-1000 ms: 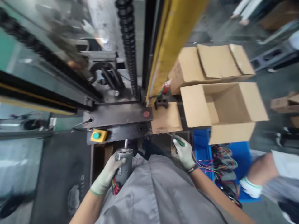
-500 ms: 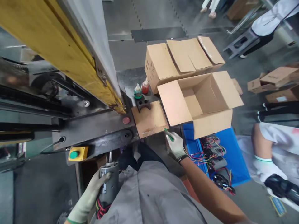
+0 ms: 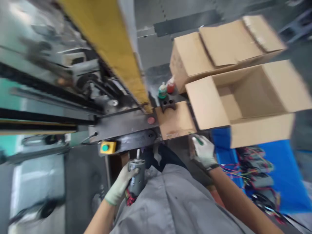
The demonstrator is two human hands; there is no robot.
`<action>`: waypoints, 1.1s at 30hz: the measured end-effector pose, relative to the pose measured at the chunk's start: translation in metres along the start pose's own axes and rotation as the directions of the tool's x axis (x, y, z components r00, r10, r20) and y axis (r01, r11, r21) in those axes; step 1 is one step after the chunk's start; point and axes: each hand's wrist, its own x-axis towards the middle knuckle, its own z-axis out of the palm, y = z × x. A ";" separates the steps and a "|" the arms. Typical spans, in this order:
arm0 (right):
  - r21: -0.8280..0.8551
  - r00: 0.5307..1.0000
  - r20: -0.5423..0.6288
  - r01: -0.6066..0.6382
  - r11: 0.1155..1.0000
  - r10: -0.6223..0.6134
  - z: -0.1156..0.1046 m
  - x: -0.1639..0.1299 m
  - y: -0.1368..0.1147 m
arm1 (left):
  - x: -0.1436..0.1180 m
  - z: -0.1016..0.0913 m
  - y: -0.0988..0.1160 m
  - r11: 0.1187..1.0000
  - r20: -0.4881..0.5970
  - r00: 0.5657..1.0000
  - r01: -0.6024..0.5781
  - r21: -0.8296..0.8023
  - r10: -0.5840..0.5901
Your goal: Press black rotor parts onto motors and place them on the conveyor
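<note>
My gloved left hand [image 3: 123, 180] is wrapped around a grey cylindrical motor [image 3: 136, 178], held upright against the grey work coat with its metal shaft up. Red and dark wires hang at the motor's lower end. At the bench's near edge, my gloved right hand [image 3: 204, 152] is closed on a thin green stick-like tool [image 3: 199, 140], whose exact kind I cannot make out. The tool's tip is close to the front right corner of a brown board [image 3: 179, 122]. On that board's back left corner sits a black block with a curved notch [image 3: 168, 104].
A green bottle [image 3: 162, 91] and a red bottle [image 3: 171, 85] stand behind the block. Right lie an open cardboard box [image 3: 209, 104], another box [image 3: 195, 55] and a blue bin [image 3: 290, 172] with several wired motors. Left are a yellow press column [image 3: 122, 42] and a green-button box [image 3: 111, 147].
The view has swung to the left, so the bench, boxes and bin appear farther right. Both hands keep their holds, and the right stays near the board's corner.
</note>
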 end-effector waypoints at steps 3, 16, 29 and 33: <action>0.173 0.986 0.089 0.123 0.977 -0.140 0.009 -0.027 -0.069 | 0.004 -0.006 -0.009 0.998 0.033 0.998 -0.052 -0.021 0.052; 0.352 0.690 0.508 0.380 0.856 -0.515 0.072 -0.078 -0.130 | -0.003 -0.025 -0.021 0.986 0.027 0.991 -0.128 -0.105 0.131; -0.175 0.722 0.526 0.610 0.773 -0.450 0.061 0.103 -0.019 | -0.025 -0.041 -0.017 0.965 -0.067 0.982 -0.184 -0.186 0.175; -0.402 0.801 0.357 0.596 0.695 -0.481 0.089 0.113 -0.025 | -0.024 -0.039 -0.015 0.965 -0.102 0.979 -0.192 -0.178 0.176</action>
